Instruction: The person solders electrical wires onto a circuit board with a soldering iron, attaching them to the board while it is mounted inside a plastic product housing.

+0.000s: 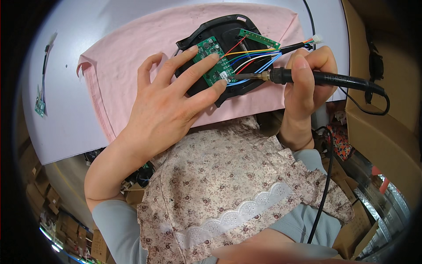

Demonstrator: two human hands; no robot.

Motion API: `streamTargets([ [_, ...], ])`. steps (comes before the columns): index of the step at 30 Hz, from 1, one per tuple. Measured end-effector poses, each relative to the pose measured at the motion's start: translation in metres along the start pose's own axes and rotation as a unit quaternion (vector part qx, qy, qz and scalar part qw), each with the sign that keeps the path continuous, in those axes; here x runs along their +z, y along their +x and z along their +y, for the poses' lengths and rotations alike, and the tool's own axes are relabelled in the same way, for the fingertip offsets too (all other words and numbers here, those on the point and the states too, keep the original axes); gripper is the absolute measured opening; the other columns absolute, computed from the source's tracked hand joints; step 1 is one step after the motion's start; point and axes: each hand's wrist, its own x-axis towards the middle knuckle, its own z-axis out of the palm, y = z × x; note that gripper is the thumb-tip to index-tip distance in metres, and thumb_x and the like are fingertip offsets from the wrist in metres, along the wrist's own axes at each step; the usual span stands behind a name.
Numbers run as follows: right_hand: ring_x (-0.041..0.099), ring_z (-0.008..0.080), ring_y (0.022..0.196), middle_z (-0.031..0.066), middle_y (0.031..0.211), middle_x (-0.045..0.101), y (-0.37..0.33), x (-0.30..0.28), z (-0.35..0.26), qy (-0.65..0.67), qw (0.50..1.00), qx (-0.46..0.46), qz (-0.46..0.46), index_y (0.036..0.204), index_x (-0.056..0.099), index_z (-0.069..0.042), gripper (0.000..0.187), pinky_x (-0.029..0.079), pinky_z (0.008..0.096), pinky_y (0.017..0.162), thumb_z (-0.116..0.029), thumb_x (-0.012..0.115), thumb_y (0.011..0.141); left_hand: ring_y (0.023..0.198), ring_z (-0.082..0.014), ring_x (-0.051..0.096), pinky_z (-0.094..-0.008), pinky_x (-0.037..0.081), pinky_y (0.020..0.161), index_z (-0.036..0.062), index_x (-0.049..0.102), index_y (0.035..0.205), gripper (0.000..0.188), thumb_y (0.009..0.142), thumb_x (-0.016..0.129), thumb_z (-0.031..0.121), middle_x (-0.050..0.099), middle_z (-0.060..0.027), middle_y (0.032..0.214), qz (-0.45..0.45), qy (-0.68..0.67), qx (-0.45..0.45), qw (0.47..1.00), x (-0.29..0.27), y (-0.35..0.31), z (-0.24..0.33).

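Observation:
My left hand [173, 94] lies with its fingers spread, fingertips resting on a green circuit board [210, 49] that sits in a black plastic housing [228, 27]. In my right hand [307, 83] is a soldering iron [318, 77], its metal tip pointing left and reaching the board's lower right corner. Whether the tip touches a joint is too small to tell. Several coloured wires [257, 53] run from the board toward a black cable and a white connector [316, 39]. A narrow green strip board [259, 38] lies across the housing's upper right.
Under the housing a pink cloth [123, 57] covers part of the white table [57, 136]. A small board with a wire lead [40, 105] lies at the far left. Cardboard boxes [382, 119] stand at the right edge. The iron's black cord [327, 176] hangs beside my right arm.

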Motion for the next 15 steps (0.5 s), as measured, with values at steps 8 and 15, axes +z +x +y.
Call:
streamTargets([
  [8, 0.036, 0.0028, 0.054, -0.0017, 0.061, 0.046, 0.0007, 0.0003, -0.0005, 0.004, 1.0, -0.005, -0.004, 0.078, 0.043, -0.006, 0.027, 0.028, 0.0227, 0.049, -0.007, 0.064, 0.094, 0.141, -0.0294, 0.044, -0.0536, 0.026, 0.115, 0.0266, 0.069, 0.126, 0.046, 0.081, 0.077, 0.025, 0.051, -0.0025, 0.152, 0.0, -0.001, -0.001, 1.0, -0.0008, 0.0004, 0.0006],
  [15, 0.038, 0.0076, 0.049, 0.0015, 0.058, 0.042, 0.0009, 0.0015, -0.0046, -0.047, 0.999, 0.009, -0.003, 0.076, 0.041, -0.007, 0.029, 0.038, 0.0252, 0.049, -0.013, 0.062, 0.093, 0.141, -0.0292, 0.044, -0.0536, 0.027, 0.115, 0.0266, 0.069, 0.126, 0.047, 0.08, 0.078, 0.026, 0.051, -0.0021, 0.152, 0.003, 0.0, -0.001, 1.0, 0.0, -0.0002, 0.0012],
])
